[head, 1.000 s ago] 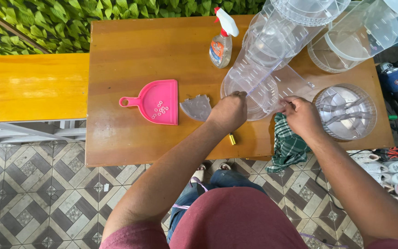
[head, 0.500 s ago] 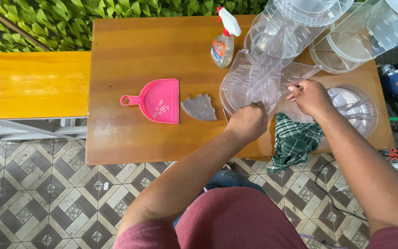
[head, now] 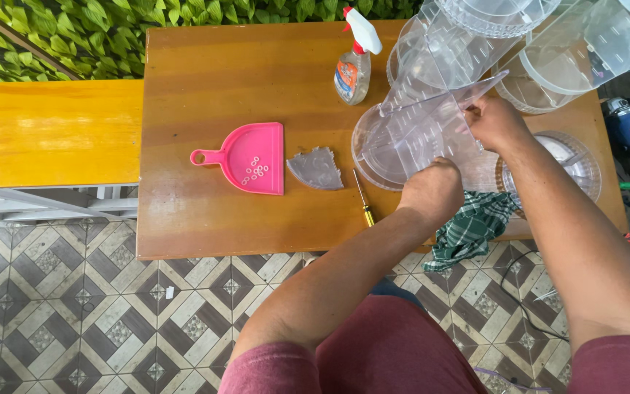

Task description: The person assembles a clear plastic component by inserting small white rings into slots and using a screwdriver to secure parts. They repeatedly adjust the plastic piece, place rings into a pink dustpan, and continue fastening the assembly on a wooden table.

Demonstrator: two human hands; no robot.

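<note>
Both bare forearms reach forward from short red sleeves. The left hand point(head: 435, 191) lies knuckles up, fingers curled down and closed in a grip. The right hand point(head: 496, 122) sits farther forward and slightly raised, wrist bent, fingers pinched shut. The 2 hands are near each other, not touching.

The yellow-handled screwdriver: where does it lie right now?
In the head view, the yellow-handled screwdriver lies on the wooden table, between the grey wedge-shaped plastic piece and the left hand.
</note>
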